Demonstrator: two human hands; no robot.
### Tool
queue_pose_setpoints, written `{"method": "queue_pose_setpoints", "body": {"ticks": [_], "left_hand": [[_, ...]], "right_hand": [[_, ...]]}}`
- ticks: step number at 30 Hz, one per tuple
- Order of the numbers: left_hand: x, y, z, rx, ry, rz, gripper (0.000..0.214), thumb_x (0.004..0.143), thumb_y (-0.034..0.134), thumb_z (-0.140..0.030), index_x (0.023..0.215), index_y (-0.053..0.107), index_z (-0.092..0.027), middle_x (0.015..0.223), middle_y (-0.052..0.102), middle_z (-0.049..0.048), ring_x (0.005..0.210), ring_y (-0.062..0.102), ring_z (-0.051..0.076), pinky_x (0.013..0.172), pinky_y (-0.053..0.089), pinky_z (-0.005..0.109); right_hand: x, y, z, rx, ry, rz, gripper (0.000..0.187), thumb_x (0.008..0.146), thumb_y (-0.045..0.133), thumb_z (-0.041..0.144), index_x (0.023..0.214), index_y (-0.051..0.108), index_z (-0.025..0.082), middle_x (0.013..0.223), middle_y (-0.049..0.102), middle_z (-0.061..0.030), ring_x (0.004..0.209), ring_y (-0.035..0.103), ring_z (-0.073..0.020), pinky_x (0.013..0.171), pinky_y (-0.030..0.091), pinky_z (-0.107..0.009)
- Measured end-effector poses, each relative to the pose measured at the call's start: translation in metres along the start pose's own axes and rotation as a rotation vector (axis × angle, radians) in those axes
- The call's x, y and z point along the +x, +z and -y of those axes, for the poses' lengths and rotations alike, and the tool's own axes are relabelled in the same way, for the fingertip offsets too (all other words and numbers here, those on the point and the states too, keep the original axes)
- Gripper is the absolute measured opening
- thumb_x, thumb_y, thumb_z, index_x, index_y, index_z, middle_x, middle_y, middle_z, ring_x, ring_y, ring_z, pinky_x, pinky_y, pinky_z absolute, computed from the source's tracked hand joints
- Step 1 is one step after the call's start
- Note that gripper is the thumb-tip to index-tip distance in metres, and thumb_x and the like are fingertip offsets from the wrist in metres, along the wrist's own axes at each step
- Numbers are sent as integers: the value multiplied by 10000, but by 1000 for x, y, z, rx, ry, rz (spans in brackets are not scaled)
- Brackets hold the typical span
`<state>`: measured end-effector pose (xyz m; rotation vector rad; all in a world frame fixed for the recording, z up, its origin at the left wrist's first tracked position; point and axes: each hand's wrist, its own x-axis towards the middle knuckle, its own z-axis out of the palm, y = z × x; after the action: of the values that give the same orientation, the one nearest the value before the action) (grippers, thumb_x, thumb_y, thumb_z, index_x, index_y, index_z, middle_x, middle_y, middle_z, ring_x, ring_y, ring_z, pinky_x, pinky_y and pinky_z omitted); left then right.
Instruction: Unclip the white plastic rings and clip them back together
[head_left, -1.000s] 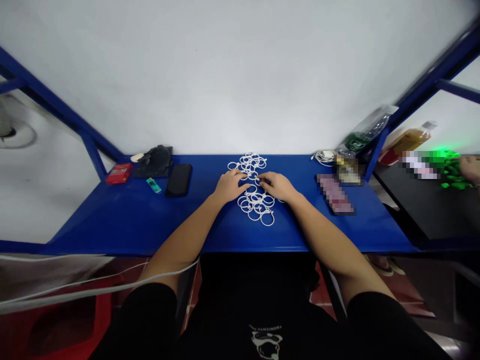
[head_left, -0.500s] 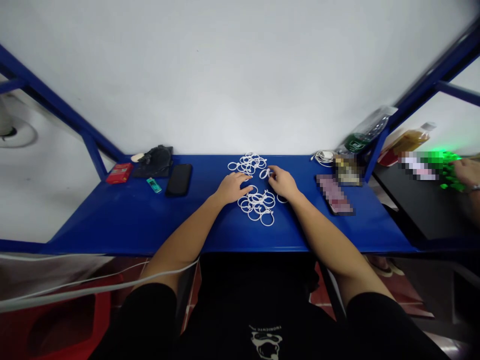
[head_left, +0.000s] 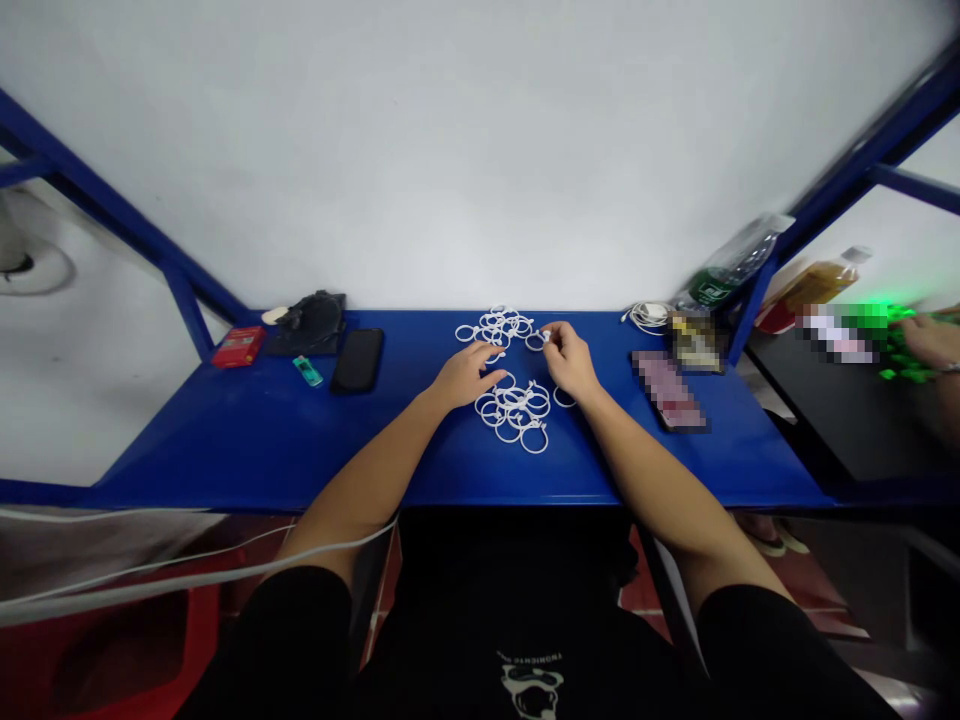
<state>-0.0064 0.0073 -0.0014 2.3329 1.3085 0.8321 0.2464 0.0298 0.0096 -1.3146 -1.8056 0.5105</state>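
A white ring (head_left: 534, 349) with a small tab is pinched between the thumb and forefinger of the right hand (head_left: 571, 360), its loop lying to the left of those fingertips. The left hand (head_left: 465, 375) has its thumb and forefinger spread apart, and a loose ring (head_left: 493, 361) shows just by its forefinger; whether they touch, I cannot tell.

Beyond both hands' fingers, toward the wall, lies a far cluster of white rings (head_left: 504, 323). Nearer the body than the fingers is a near cluster of rings (head_left: 516, 408), overlapping one another, its upper edge close to the left thumb. A single ring (head_left: 562, 403) sits behind the right fingers, partly hidden by the wrist.

All rest on the blue worktop (head_left: 420, 450). To the left of the left fingers come a black phone (head_left: 358, 361), a teal lighter (head_left: 307, 371), a black bag (head_left: 322, 330) and a red box (head_left: 238, 347). Right of the right fingers are a coiled white cable (head_left: 651, 317), a pixelated pink slab (head_left: 670, 390) and a green-labelled bottle (head_left: 716, 283). Farthest right, another person's hand (head_left: 930, 340) reaches over green pieces (head_left: 900, 350).
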Motion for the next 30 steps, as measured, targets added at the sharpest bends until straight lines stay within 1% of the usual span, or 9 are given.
{"method": "queue_pose_setpoints", "body": {"ticks": [2,4,6,9,12,16,23,25,30], "left_hand": [[-1,1,-3,-13,40,-7,419,1000,699,-384,1381,672,-214,1306,691,86,867,686,156,890,586,332],[-2,1,-6,-15,95,13,396,1001,689,-414,1341,682,-211,1196,711,77,856,679,165,857,578,326],[-2,1,-9,-6,146,25,338,1002,678,-437,1238,704,-197,1034,711,67,838,667,179,819,565,326],[-2,-2,-12,11,187,10,245,1033,607,-422,1022,698,-195,880,674,53,816,642,186,792,543,328],[-2,-4,-13,2,202,4,263,1056,552,-410,950,675,-204,881,679,52,806,633,176,783,531,323],[-2,-4,-12,-6,210,-9,267,1055,555,-427,991,691,-207,916,701,54,802,641,171,770,525,319],[-2,-1,-8,0,188,-25,289,1060,557,-439,1023,727,-207,872,696,45,777,640,166,759,531,312],[-1,0,-7,-3,189,-37,270,1054,575,-424,1025,731,-206,867,696,43,777,640,165,761,532,311],[0,2,-7,-18,190,-29,201,1035,607,-366,1017,732,-209,1050,744,67,825,667,157,794,554,312]], "right_hand": [[-7,1,14,86,-83,97,289,980,466,260,1185,657,191,886,692,-40,776,629,-210,775,533,-345],[-16,1,31,140,-217,192,291,1005,450,258,1200,661,209,910,698,-32,797,630,-196,795,530,-334],[-24,1,44,148,-350,249,296,1014,438,234,1195,672,224,1002,723,-54,881,656,-202,842,531,-344],[-30,0,54,105,-448,279,253,1024,455,246,1116,690,241,1020,736,-62,906,662,-209,877,532,-359],[-28,-1,51,82,-444,272,234,1031,461,273,1052,691,238,981,737,-59,875,664,-208,872,537,-360],[-24,0,42,78,-429,281,268,992,441,219,1032,706,222,980,745,-63,869,677,-209,867,545,-363],[-21,1,36,51,-432,336,407,936,407,156,1148,750,218,1041,765,-63,942,704,-213,917,558,-373],[-20,1,33,46,-422,334,423,913,415,138,1139,763,220,1044,772,-60,937,708,-208,913,558,-365],[-17,4,28,7,-447,298,397,886,435,108,1008,788,241,952,774,-53,915,695,-229,935,558,-402]]}}
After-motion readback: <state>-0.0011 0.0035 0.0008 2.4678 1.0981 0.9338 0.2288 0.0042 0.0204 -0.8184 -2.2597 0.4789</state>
